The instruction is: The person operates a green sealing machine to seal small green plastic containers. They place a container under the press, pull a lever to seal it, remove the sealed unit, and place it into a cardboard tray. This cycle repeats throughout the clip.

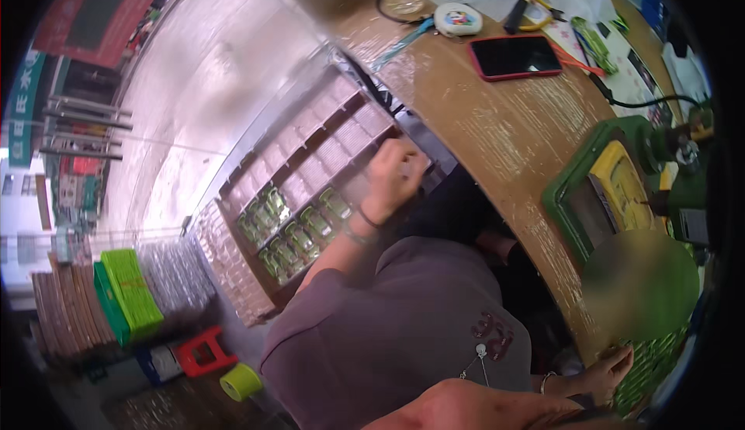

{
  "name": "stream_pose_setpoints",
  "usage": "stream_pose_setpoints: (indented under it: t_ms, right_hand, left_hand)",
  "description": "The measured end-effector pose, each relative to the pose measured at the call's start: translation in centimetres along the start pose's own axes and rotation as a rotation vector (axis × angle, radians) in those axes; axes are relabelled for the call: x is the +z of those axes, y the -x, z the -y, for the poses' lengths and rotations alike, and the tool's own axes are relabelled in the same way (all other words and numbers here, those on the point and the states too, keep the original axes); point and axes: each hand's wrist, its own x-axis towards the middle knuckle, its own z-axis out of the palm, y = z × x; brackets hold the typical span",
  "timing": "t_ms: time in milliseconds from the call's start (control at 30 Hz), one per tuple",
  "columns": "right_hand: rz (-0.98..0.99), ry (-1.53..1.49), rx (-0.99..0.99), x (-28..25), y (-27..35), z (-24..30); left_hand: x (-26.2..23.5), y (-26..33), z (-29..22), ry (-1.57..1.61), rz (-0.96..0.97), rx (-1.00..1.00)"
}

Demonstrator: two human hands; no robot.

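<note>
Curling over a divided tray, the left hand is beside rows of clear green pieces.

The pieces, glossy and rounded, fill compartments at the tray's lower-left end; the others show pinkish, ribbed lining between brown dividers. Whether the left hand grips anything, I cannot tell; the right hand, fingers loosely bent, lies by a green, mesh-like heap, its grip unclear. The brown bench gleams under wrinkled clear film and carries a red-cased phone, yellow-handled pliers and a green machine base with a yellow block. Beyond stretches pale, smooth floor; lower left are stacked brown sheets, bright green bundles and a red plastic stool.
</note>
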Motion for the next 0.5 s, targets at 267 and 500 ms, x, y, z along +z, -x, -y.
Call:
stream_pose_setpoints:
  t_ms: [267,500]
  right_hand:
    - [0.705,-0.421,-0.309,4.2,1.3,5.3]
    - [0.854,-0.528,-0.232,5.6,3.1,6.4]
  left_hand:
    - [-18.0,19.0,26.8,-1.153,-0.079,-1.046]
    - [-21.9,20.3,30.6,-0.652,-0.495,-1.333]
